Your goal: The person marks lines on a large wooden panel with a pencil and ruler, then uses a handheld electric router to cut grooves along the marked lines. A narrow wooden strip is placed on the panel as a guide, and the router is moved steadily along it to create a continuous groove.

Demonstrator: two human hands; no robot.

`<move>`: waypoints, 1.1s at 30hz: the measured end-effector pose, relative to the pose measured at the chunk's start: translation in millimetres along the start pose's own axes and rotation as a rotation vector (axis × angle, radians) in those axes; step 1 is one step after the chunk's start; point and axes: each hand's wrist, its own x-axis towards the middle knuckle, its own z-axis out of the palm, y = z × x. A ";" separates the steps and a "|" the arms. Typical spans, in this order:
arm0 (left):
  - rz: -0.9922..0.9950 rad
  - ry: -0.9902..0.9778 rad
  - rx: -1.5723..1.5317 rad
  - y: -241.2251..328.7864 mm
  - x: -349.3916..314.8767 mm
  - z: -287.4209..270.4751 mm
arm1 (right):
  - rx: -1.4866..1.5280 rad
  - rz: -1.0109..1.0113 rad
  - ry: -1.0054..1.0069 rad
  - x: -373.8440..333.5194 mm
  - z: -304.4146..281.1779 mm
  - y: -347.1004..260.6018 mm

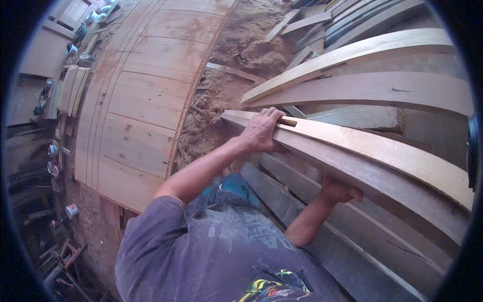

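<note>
A long wooden beam (362, 146) with a pale top face and a darker side runs from mid-view toward the right edge. My left hand (261, 129) is wrapped over its nearer end, fingers across the top beside a rectangular slot (288, 122) cut into the wood. Lower down, my right hand (341, 190) is closed against the beam's dark side and underside, its fingers curled and partly hidden by the wood. Behind it lie two more long boards, a pale-edged one (352, 55) and a brownish one (372, 88).
To the left lies a large grooved wooden panel (151, 95). Sawdust (241, 45) and offcuts cover the ground beyond my hands. Grey planks (322, 231) stretch below the beam. Small paint cans (71, 210) and stacked wood (75, 90) stand at the far left.
</note>
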 end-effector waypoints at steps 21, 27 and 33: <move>-0.212 0.166 0.127 10.2 -77.7 -50.2 | -0.152 -1.022 0.150 31.9 29.5 -77.4; -0.272 0.365 0.217 58.1 -150.7 -89.3 | 0.538 -0.229 -0.233 -4.3 90.7 -158.1; -0.468 0.435 0.224 97.7 -212.3 -98.2 | 0.486 -0.271 -0.471 -42.2 129.2 -197.7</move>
